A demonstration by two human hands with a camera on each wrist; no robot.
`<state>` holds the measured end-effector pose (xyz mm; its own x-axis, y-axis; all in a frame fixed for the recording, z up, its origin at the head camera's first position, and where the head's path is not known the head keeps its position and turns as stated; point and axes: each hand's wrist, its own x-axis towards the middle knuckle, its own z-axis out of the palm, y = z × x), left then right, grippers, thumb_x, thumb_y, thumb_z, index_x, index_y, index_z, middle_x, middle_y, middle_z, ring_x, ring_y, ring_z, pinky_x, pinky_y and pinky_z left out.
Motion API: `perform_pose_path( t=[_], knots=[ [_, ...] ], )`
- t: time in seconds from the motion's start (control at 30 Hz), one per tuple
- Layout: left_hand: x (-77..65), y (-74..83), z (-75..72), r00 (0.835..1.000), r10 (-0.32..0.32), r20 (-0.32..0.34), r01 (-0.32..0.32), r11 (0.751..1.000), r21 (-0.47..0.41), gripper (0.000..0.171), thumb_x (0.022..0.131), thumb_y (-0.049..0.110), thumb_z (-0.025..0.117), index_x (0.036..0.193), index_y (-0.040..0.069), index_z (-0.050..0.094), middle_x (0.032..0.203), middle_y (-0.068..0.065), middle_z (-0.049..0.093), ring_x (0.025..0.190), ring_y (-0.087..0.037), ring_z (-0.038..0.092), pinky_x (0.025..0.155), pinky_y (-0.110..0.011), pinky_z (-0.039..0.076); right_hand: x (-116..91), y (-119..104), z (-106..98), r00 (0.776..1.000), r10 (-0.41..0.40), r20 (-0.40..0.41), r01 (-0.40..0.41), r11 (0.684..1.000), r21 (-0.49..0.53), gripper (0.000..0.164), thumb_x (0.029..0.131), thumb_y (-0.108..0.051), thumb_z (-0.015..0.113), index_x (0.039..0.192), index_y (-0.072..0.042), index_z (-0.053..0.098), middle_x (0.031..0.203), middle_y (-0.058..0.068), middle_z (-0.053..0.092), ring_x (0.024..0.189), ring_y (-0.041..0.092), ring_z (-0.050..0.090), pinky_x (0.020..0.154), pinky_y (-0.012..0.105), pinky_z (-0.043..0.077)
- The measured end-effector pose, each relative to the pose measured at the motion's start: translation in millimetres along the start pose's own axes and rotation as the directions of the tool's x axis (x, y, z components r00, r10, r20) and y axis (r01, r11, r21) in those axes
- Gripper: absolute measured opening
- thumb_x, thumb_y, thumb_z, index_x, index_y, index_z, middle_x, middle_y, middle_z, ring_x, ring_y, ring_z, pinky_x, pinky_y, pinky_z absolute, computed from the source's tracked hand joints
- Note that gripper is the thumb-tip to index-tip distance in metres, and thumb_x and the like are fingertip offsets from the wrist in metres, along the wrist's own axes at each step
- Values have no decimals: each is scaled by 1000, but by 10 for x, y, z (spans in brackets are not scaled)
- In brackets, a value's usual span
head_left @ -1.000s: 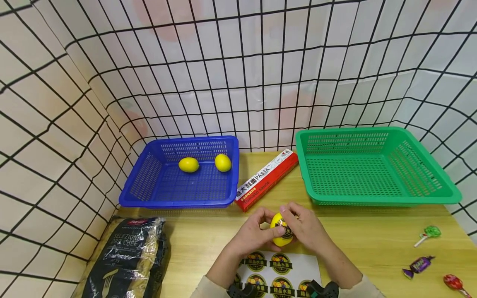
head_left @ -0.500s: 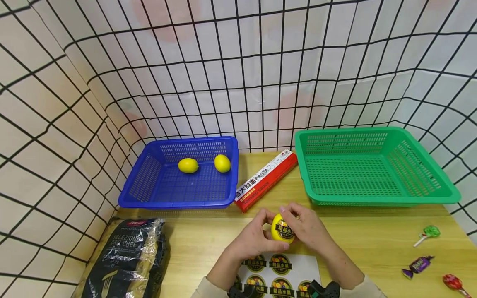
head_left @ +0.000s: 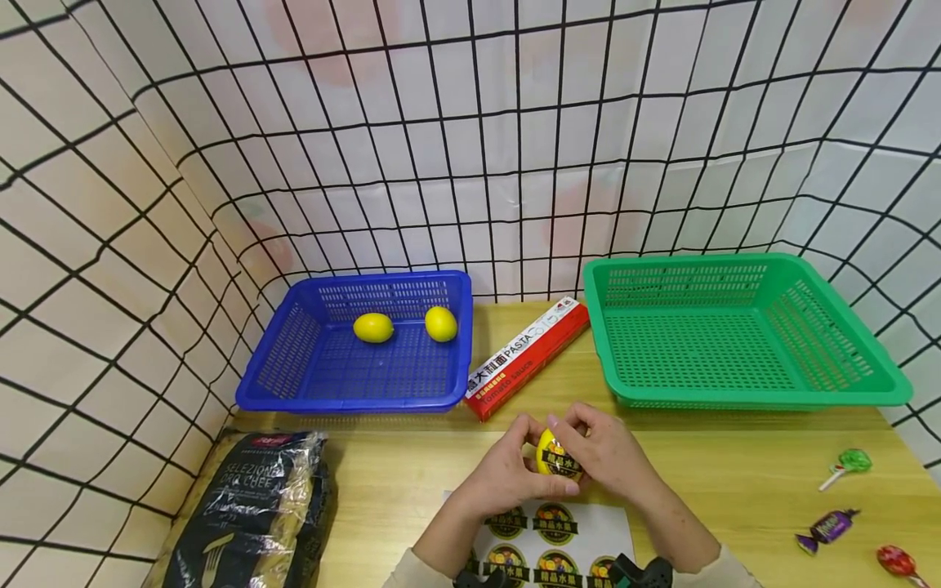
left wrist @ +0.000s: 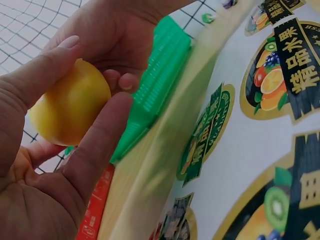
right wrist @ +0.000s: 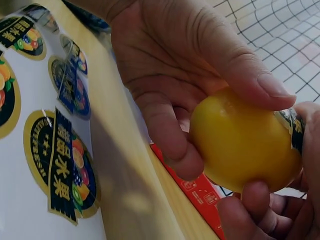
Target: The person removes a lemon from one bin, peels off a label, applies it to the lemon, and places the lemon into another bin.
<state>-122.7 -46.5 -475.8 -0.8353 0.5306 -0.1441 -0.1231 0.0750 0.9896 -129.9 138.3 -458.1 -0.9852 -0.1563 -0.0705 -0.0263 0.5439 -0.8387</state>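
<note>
A yellow lemon is held between both hands, low over the table in the head view. My left hand grips it from the left, thumb along its near side. From the right, my right hand holds it, thumb on top. A black and gold fruit sticker lies on the lemon's near face, partly covered by the right-hand fingers. Bare yellow skin of the lemon fills the left wrist view's side of it. Under the wrists lies a white sheet of round stickers.
Two lemons lie in a blue basket at back left. A green basket stands at back right, with a red pasta box between. A black pasta bag is at left. Candies, including a purple one, lie at right.
The left thumb has slid down off the sticker to the lemon's lower edge, and the sticker shows more toward the camera. Both hands stay in nearly the same place.
</note>
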Motion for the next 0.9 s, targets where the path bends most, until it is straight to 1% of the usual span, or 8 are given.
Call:
perform_pose_path(
  t=[0.1, 0.23, 0.33, 0.4, 0.53, 0.67, 0.77, 0.9],
  knots=[
    [1, -7, -4, 1000, 5, -3, -5, 1000, 7, 51, 81, 7, 86, 111, 11, 44, 80, 2, 69, 57, -9, 63, 51, -17, 48, 2, 12, 1, 1000, -20, -8, 20, 1000, 3, 36, 105, -43, 54, 83, -15, 60, 65, 0, 57, 55, 14, 54, 47, 27, 47],
    [-4, -4, 1, 1000, 17, 15, -17, 1000, -20, 53, 81, 4, 84, 116, 10, 46, 95, 2, 69, 67, -9, 69, 58, -18, 54, 5, 22, -4, 994, 4, -105, -2, 1000, 24, 46, 108, -43, 48, 75, -12, 55, 63, 2, 53, 52, 15, 54, 47, 28, 48],
    [-16, 8, 5, 1000, 11, 20, -11, 999, -39, 54, 81, 4, 84, 118, 11, 46, 97, 0, 70, 70, -11, 71, 61, -20, 56, 7, 26, -15, 987, 10, -161, -3, 999, 43, 48, 108, -41, 48, 72, -10, 53, 63, 3, 53, 52, 16, 55, 47, 29, 50],
    [-23, 21, -2, 1000, 5, 1, -5, 999, -36, 53, 81, 7, 85, 117, 11, 46, 97, -1, 71, 72, -12, 72, 62, -21, 57, 10, 28, -26, 989, -8, -150, 14, 999, 38, 44, 108, -40, 48, 77, -11, 57, 64, 3, 55, 52, 15, 55, 49, 28, 49],
    [-20, 35, -38, 999, 13, -48, -13, 1000, -17, 52, 80, 10, 87, 115, 11, 47, 99, -3, 70, 76, -14, 73, 65, -24, 59, 10, 41, -63, 998, -48, -30, 50, 998, 47, 26, 101, -37, 63, 97, -12, 64, 73, 2, 60, 52, 11, 56, 49, 25, 47],
    [-14, 35, -62, 997, 39, -67, -35, 998, 55, 50, 80, 14, 88, 113, 13, 51, 102, 0, 67, 74, -9, 68, 62, -21, 55, -6, 60, -84, 995, -74, 71, 71, 997, 38, 33, 87, -35, 80, 105, -13, 62, 68, -1, 59, 50, 7, 49, 45, 22, 39],
    [-11, 34, -56, 994, 77, -73, -67, 988, 137, 49, 79, 18, 89, 113, 16, 53, 103, 3, 65, 70, -6, 63, 58, -20, 52, -9, 58, -67, 996, -77, 46, 77, 997, -14, 33, 83, -35, 83, 98, -16, 61, 68, -1, 59, 52, 8, 48, 46, 22, 39],
    [-7, 46, -36, 988, 131, -84, -109, 969, 221, 49, 78, 21, 90, 111, 16, 53, 99, 3, 63, 66, -3, 57, 55, -18, 50, -7, 30, -25, 997, -73, -35, 70, 995, -77, 26, 86, -34, 81, 90, -19, 60, 72, -1, 55, 58, 12, 47, 50, 22, 39]
  ],
)
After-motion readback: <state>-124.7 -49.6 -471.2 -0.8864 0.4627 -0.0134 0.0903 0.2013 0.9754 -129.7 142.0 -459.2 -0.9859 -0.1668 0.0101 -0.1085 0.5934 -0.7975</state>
